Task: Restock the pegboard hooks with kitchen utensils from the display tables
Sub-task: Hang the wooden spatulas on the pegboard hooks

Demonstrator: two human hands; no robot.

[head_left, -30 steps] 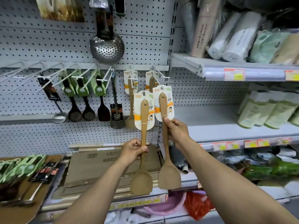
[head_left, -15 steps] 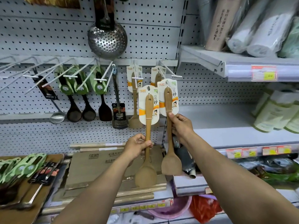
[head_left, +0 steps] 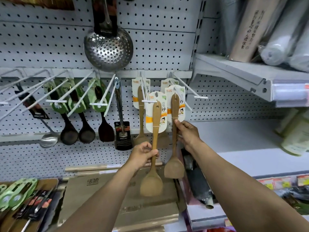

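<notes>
Both hands hold wooden spatulas upright.

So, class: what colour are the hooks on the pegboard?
White hooks, seen best in the head view.

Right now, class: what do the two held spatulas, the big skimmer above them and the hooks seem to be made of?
Spatula in the left hand: wood or bamboo by its matte tan look and faint grain.
Spatula in the right hand: the same, slightly darker.
Skimmer: metal, probably steel, by its shiny perforated bowl with reflections.
Hooks: likely white-coated wire, being thin, rigid and evenly white.
</notes>
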